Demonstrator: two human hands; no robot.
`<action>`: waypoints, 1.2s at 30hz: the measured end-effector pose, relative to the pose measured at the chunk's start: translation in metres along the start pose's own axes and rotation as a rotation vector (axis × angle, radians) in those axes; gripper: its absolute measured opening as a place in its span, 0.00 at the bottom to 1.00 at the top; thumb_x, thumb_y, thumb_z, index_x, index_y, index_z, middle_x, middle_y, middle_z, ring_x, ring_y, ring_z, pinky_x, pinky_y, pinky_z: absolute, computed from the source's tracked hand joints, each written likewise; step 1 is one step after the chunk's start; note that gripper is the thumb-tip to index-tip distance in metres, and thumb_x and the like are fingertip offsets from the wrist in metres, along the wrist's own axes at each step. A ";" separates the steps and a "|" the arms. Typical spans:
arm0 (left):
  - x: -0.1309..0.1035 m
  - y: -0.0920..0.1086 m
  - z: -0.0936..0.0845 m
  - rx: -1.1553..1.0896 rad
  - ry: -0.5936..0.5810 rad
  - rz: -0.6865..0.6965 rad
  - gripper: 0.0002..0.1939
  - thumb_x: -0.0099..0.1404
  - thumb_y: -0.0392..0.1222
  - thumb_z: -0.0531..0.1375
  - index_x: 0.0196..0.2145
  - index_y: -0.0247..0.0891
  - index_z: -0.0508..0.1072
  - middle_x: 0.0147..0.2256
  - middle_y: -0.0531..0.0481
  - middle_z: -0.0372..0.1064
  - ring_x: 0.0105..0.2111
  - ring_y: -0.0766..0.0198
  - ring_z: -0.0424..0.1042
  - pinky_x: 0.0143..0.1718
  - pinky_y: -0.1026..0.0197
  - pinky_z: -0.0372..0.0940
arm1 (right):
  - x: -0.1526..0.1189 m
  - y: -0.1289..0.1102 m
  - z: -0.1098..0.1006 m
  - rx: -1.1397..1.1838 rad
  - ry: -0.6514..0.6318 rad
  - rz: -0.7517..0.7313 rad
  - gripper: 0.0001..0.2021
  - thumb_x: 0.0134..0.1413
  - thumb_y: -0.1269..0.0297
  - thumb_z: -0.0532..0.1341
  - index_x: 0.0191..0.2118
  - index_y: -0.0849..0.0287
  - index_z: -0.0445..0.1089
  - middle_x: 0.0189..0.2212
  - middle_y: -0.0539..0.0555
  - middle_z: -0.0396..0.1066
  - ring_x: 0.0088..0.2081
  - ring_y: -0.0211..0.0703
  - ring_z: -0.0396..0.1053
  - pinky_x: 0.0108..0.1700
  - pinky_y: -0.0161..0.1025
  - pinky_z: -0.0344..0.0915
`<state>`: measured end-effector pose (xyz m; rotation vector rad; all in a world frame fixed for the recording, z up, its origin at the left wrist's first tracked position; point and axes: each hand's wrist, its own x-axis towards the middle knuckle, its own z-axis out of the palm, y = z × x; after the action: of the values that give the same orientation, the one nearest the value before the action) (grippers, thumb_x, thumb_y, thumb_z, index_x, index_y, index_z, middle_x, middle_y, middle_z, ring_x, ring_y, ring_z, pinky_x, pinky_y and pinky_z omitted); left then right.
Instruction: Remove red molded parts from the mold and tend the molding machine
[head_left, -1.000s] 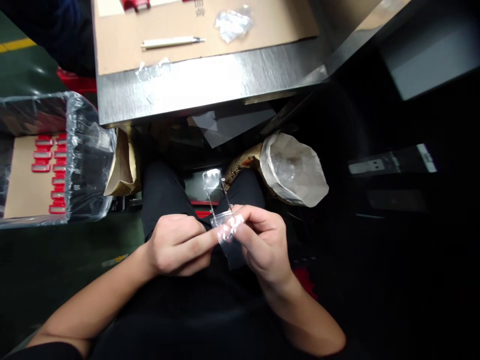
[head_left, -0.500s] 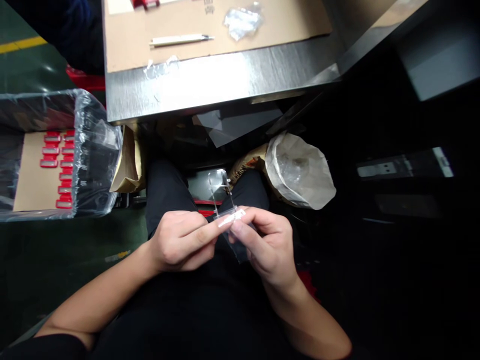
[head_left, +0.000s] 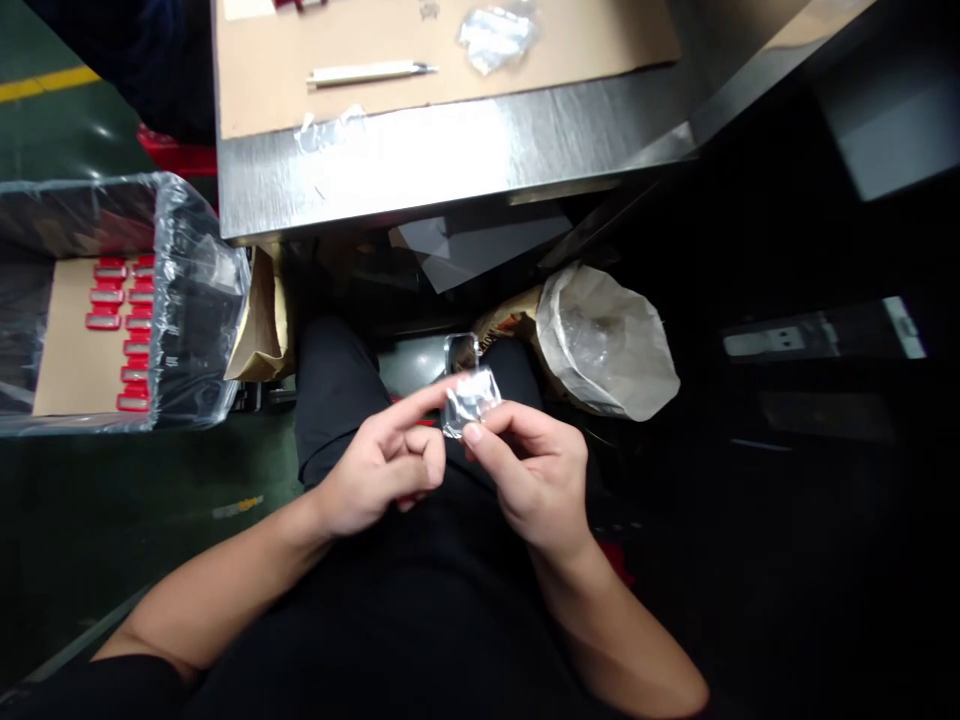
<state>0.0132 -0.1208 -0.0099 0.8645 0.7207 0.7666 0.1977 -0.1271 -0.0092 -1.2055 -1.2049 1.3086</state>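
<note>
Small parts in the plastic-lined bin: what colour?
The small parts are red with greyish centres, best seen in the head view.

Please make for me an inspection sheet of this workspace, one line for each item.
Surface: metal table with a cardboard sheet on it.
Things in hand: clear plastic piece; its details are too blurred to tell.
Clutter: pen-like tool and crumpled clear plastic on the cardboard; thin clear scraps by its front edge.
Hands: right hand pinches the piece; left hand has its index finger out at the piece's edge, contact not certain.
Cables: nothing seen.
Surroundings: plastic-lined box with red parts at left; open paper bag at right, below the table.
</note>
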 end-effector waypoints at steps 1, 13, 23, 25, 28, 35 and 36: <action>0.002 0.006 0.000 -0.193 0.000 -0.068 0.39 0.66 0.33 0.57 0.72 0.47 0.54 0.22 0.59 0.58 0.17 0.72 0.53 0.19 0.69 0.52 | 0.000 0.002 0.000 -0.005 -0.007 0.004 0.12 0.62 0.68 0.66 0.26 0.59 0.71 0.24 0.48 0.69 0.28 0.36 0.65 0.33 0.36 0.62; -0.008 0.011 -0.022 0.388 0.013 0.241 0.18 0.69 0.36 0.62 0.55 0.43 0.79 0.23 0.54 0.62 0.21 0.71 0.56 0.24 0.65 0.55 | -0.001 0.006 -0.003 0.087 -0.153 0.099 0.13 0.63 0.66 0.66 0.26 0.59 0.71 0.24 0.48 0.69 0.27 0.37 0.64 0.31 0.36 0.60; 0.012 0.004 -0.060 0.265 0.348 0.207 0.37 0.66 0.36 0.65 0.70 0.48 0.61 0.23 0.58 0.61 0.18 0.72 0.55 0.18 0.69 0.53 | -0.004 0.008 -0.004 0.200 -0.234 0.114 0.13 0.64 0.67 0.65 0.26 0.59 0.71 0.24 0.49 0.68 0.28 0.38 0.64 0.32 0.38 0.60; 0.010 -0.001 -0.055 0.248 0.427 0.229 0.30 0.66 0.38 0.65 0.65 0.46 0.69 0.22 0.58 0.61 0.18 0.71 0.56 0.18 0.69 0.53 | -0.003 0.011 -0.003 0.197 -0.197 0.123 0.14 0.64 0.66 0.65 0.25 0.59 0.71 0.23 0.48 0.68 0.27 0.38 0.64 0.31 0.37 0.59; -0.001 -0.012 -0.037 0.312 0.473 0.159 0.08 0.67 0.41 0.65 0.43 0.39 0.80 0.22 0.55 0.64 0.19 0.71 0.58 0.19 0.68 0.54 | -0.001 0.015 -0.003 0.203 -0.105 0.112 0.14 0.64 0.65 0.66 0.26 0.59 0.72 0.23 0.49 0.70 0.27 0.38 0.65 0.33 0.38 0.61; -0.032 -0.034 0.005 0.152 0.118 0.084 0.25 0.71 0.39 0.62 0.65 0.44 0.70 0.24 0.55 0.61 0.23 0.71 0.58 0.25 0.66 0.55 | 0.000 0.015 0.000 0.190 -0.020 0.088 0.11 0.65 0.65 0.65 0.29 0.58 0.75 0.25 0.50 0.71 0.31 0.41 0.68 0.38 0.40 0.65; -0.033 -0.035 0.007 0.092 0.099 0.087 0.30 0.71 0.38 0.63 0.68 0.46 0.65 0.26 0.55 0.62 0.23 0.71 0.58 0.25 0.66 0.56 | 0.000 0.015 0.000 0.190 -0.018 0.088 0.11 0.65 0.65 0.65 0.29 0.58 0.75 0.25 0.50 0.71 0.30 0.41 0.68 0.37 0.39 0.65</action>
<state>0.0111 -0.1657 -0.0293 0.9513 0.8157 0.8641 0.1970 -0.1279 -0.0242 -1.1214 -1.0244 1.4671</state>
